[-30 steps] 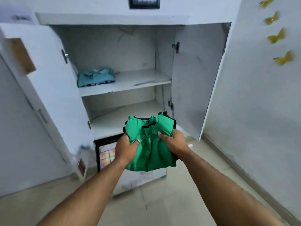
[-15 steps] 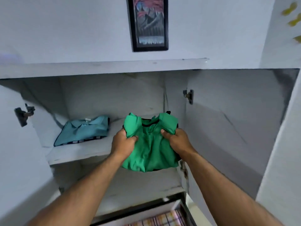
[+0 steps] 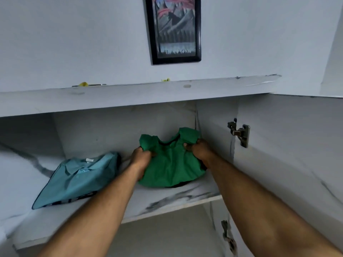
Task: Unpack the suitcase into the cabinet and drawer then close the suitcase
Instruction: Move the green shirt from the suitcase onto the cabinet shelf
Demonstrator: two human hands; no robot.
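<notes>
Pale wall (image 3: 74,43), framed picture (image 3: 173,28)

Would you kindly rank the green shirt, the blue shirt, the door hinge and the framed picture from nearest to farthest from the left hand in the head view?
1. green shirt, held in the left hand
2. blue shirt, to its left on the shelf
3. door hinge, off to the right
4. framed picture, on the wall above

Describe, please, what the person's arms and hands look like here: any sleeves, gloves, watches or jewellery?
Both forearms are bare from the bottom edge of the frame up to the hands, with no sleeve in view. The left hand and right hand wear no gloves, and no watch, bracelet or ring shows on either wrist or hand.
</notes>
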